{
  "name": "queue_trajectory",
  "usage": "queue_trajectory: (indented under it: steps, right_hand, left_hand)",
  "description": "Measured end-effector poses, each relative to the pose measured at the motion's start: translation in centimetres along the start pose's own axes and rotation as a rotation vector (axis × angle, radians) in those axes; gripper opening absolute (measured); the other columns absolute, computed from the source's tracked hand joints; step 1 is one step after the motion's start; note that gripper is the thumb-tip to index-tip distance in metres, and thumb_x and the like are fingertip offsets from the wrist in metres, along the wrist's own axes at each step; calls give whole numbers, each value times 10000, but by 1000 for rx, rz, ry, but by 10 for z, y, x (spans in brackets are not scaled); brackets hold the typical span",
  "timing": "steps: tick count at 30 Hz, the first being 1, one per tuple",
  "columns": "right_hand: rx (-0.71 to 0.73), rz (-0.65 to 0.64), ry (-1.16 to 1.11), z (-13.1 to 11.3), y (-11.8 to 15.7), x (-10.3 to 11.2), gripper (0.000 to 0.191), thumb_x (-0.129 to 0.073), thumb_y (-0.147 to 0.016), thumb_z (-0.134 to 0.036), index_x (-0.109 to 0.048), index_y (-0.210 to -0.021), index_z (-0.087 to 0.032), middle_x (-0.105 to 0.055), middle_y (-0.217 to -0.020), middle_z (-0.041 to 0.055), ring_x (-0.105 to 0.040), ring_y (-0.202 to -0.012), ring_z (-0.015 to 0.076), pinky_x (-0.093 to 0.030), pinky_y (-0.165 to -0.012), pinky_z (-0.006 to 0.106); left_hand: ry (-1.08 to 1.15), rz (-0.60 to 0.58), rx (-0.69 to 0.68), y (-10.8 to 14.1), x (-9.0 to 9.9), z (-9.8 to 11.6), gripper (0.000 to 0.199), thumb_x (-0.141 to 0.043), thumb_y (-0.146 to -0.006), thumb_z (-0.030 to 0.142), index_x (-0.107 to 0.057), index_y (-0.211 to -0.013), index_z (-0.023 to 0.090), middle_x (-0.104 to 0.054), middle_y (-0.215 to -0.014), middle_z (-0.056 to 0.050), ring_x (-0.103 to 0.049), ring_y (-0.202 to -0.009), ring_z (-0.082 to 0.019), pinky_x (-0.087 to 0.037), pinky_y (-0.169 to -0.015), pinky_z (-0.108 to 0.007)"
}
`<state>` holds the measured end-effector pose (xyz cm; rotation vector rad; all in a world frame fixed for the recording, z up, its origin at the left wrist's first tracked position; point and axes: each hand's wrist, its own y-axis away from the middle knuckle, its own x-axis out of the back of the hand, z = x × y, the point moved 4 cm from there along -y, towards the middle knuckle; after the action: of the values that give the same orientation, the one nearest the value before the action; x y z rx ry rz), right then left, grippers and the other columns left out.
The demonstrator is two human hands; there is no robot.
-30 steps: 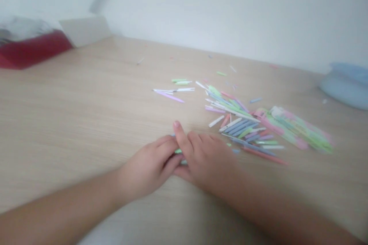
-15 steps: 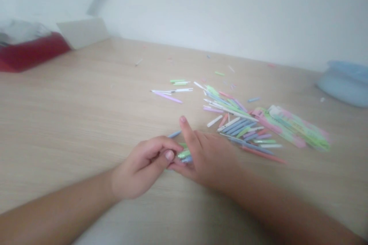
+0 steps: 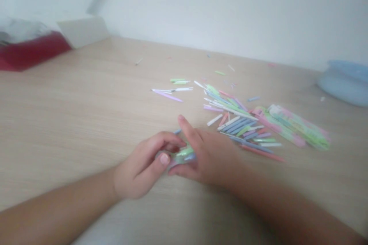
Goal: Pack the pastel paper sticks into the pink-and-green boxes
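Observation:
Between my two hands is a small plastic packet (image 3: 184, 155) with green and blue pens showing through it. My left hand (image 3: 145, 164) grips its left end between thumb and curled fingers. Around the other end my right hand (image 3: 211, 157) is closed, its index finger pointing up and away. A blue tip (image 3: 177, 131) sticks out behind the hands. Most of the packet is hidden by fingers. Just beyond my right hand lies a loose pile of pastel pens and pen parts (image 3: 238, 124) in blue, green, white, pink and purple.
Pink-and-green plastic packets (image 3: 299, 128) lie right of the pile. White and purple pen pieces (image 3: 169, 93) and green ones (image 3: 179, 81) lie farther back. A red box (image 3: 34, 51) with a pale flap stands at left, a light-blue pouch (image 3: 345, 84) at right, before a white wall (image 3: 230, 15).
My left thumb and fingers have parted slightly from my right hand, and more of the packet with the green and blue pens shows between them. The pile has not moved.

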<state>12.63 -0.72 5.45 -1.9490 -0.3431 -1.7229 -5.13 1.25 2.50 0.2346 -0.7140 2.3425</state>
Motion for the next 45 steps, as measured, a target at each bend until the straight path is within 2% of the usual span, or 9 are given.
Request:
queue_trajectory:
  steps: [3, 8, 11, 15, 18, 23, 31, 37, 45]
  right_hand:
    - [-58, 5, 44, 13, 0, 3, 1052, -476, -903, -884, -352, -1639, -143, -772, -1169, 184, -759, -973, 349, -557, -766, 412]
    - [-248, 60, 131, 53, -2, 4, 593, -489, -1030, -654, -663, -1367, -199, -790, -1193, 148, -755, -1025, 317, -541, -884, 418]
    - [-290, 85, 59, 72, -10, 4, 415, -511, -1050, -514, -722, -1258, -223, -786, -1234, 106, -743, -1073, 286, -525, -929, 387]
    - [-332, 24, 41, 85, -31, 0, 364, -423, -1087, -408, -729, -1179, -235, -809, -1116, 81, -750, -977, 253, -504, -827, 330]
    - [-319, -7, 86, 88, -57, -5, 368, -405, -1090, -395, -723, -1165, -226, -809, -1028, 95, -745, -924, 266, -481, -784, 330]
    - [-232, -61, 140, 89, -111, -22, 334, -434, -1083, -335, -705, -1236, -212, -773, -1204, 117, -707, -1097, 261, -484, -913, 328]
    - [-68, -183, 241, 54, -174, -55, 333, -392, -1059, -128, -668, -1241, -92, -703, -1267, 209, -654, -1210, 299, -511, -1007, 422]
    - [-25, -224, 260, 38, -168, -43, 358, -344, -1052, -80, -552, -1344, -97, -752, -1140, 202, -735, -1021, 270, -542, -871, 350]
    - [-124, -141, 299, 47, -103, 3, 380, -470, -1074, -517, -658, -1126, -191, -778, -1047, 139, -740, -966, 311, -481, -744, 342]
  left_hand:
    - [-231, 30, -13, 1, 1, -1, 396, -421, -1102, 463, -523, -1362, 183, -672, -1229, -136, -667, -1106, -247, -569, -946, -389]
    - [-591, -143, -50, -2, -11, -4, 617, -606, -1013, 446, -397, -1528, 179, -577, -1479, -193, -549, -1383, -332, -459, -1159, -529]
    - [-680, -192, 5, -3, -16, -8, 789, -692, -940, 550, -394, -1554, 154, -555, -1521, -215, -515, -1431, -374, -424, -1193, -574]
    - [-695, -252, 13, -3, -21, -14, 761, -739, -904, 538, -476, -1522, 181, -577, -1515, -149, -487, -1459, -353, -361, -1248, -542]
    - [-700, -251, 18, -3, -21, -17, 702, -724, -920, 483, -497, -1509, 177, -588, -1492, -139, -494, -1444, -341, -351, -1246, -527]
    - [-690, -260, 10, -4, -21, -14, 641, -695, -940, 461, -519, -1481, 165, -611, -1441, -143, -515, -1405, -326, -336, -1245, -509]
    - [-762, -220, 100, -4, -18, -10, 724, -755, -894, 514, -491, -1475, 173, -641, -1362, -147, -536, -1351, -356, -202, -1252, -669]
    - [-757, -235, 98, -3, -20, -10, 683, -752, -898, 497, -507, -1452, 180, -658, -1316, -130, -568, -1289, -344, -240, -1236, -640]
    - [-749, -232, 74, -4, -20, -10, 661, -717, -935, 481, -491, -1480, 184, -642, -1384, -135, -564, -1307, -343, -346, -1160, -561]
